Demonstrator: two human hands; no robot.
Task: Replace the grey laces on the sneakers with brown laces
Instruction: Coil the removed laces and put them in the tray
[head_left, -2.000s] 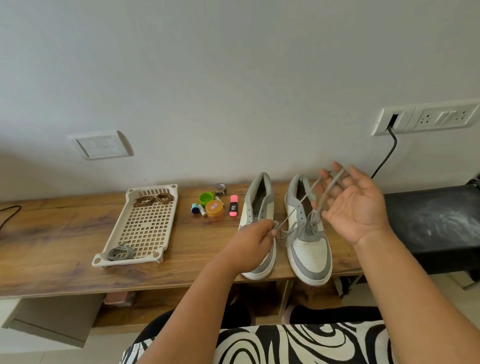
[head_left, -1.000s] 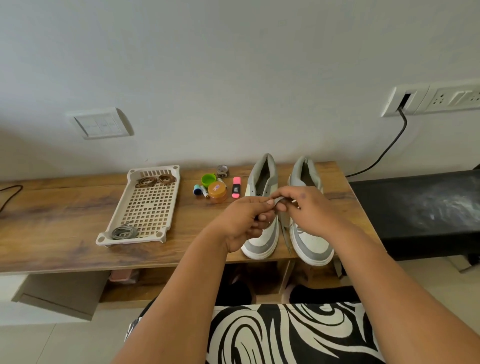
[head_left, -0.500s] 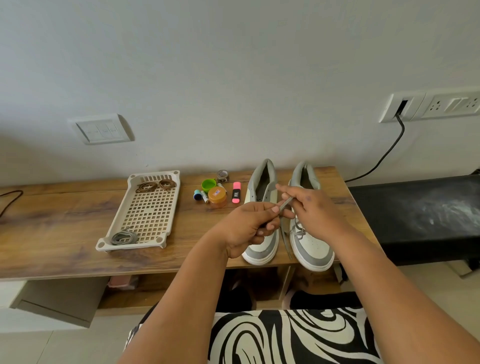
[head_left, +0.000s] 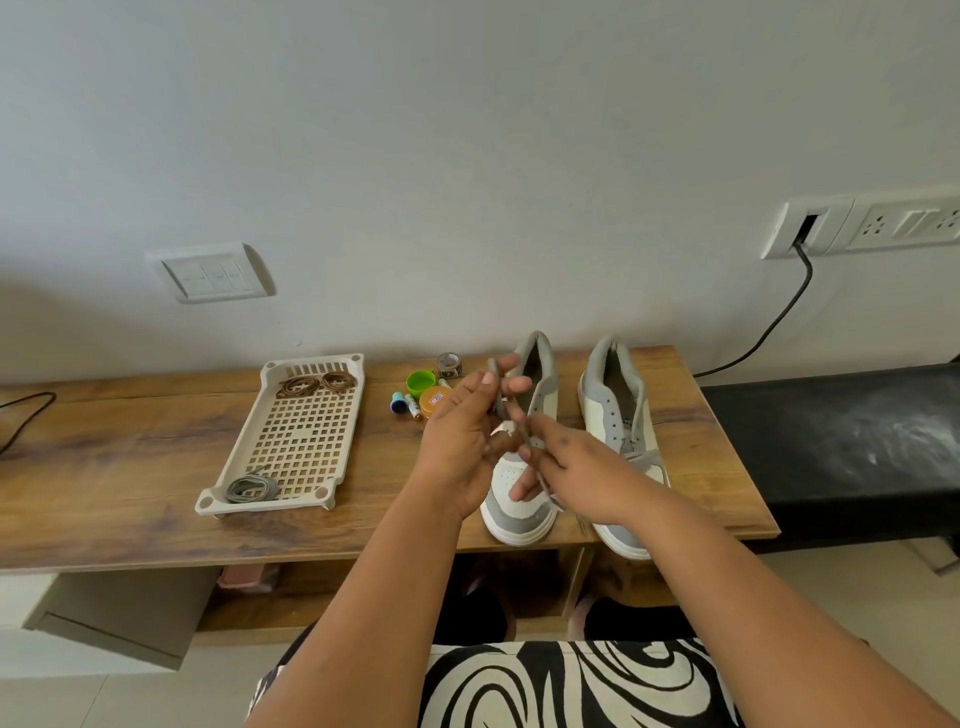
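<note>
Hands over the left sneaker (head_left: 522, 499): we see the left hand (head_left: 462, 441) and right hand (head_left: 576, 467) both pinching one grey lace (head_left: 501, 402). Right sneaker (head_left: 621, 431) just beside, partly unlaced. Brown laces (head_left: 317, 383) and a bundled grey lace (head_left: 253, 488) sit in the tray (head_left: 244, 441).
</note>
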